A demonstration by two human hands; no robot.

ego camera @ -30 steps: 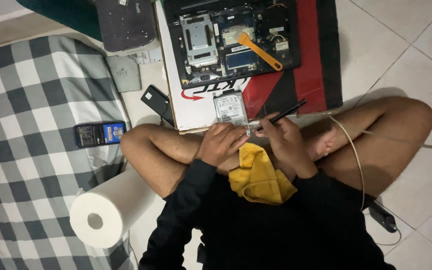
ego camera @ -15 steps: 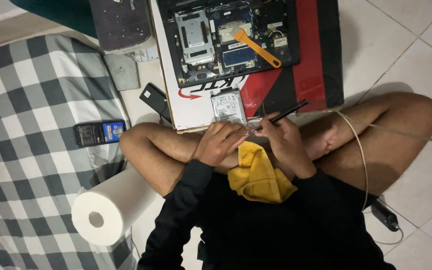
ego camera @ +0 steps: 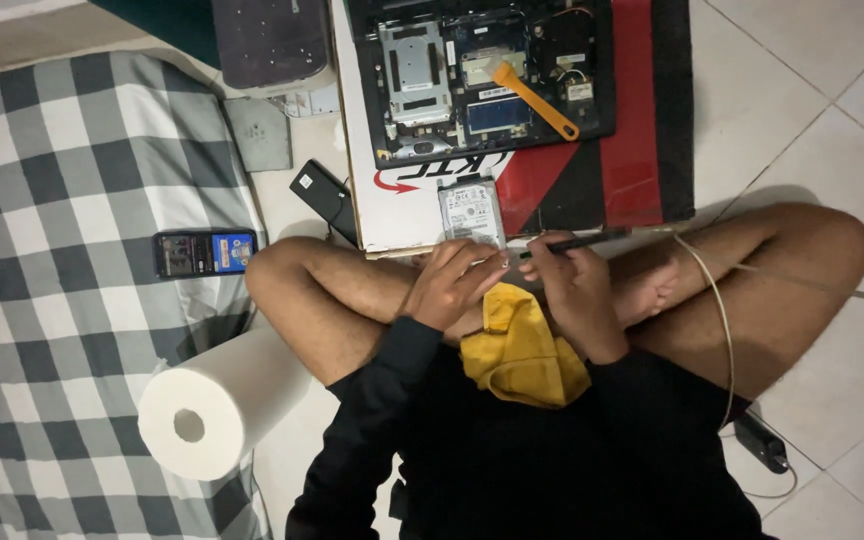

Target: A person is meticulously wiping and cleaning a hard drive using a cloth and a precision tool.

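I sit cross-legged on a tiled floor. A silver hard drive [ego camera: 472,211] lies on a white, red and black cardboard box [ego camera: 652,120] in front of my legs. My left hand [ego camera: 452,285] touches the drive's near edge with its fingertips. In my right hand [ego camera: 572,285] is a thin black screwdriver [ego camera: 577,242], its tip pointing at the drive's near corner. A yellow cloth [ego camera: 517,350] rests in my lap under both hands. Farther back on the box, an opened laptop base [ego camera: 482,75] has an orange pry tool [ego camera: 537,100] lying across it.
A grey checked blanket [ego camera: 62,180] covers the left side, with a small dark device [ego camera: 204,252] on it. A white paper towel roll [ego camera: 217,405] lies by my left knee. A black slab [ego camera: 324,195] leans beside the box. A beige cable [ego camera: 712,310] crosses my right leg.
The view has shifted slightly. My hands stay at the drive's near edge with the screwdriver held the same way.
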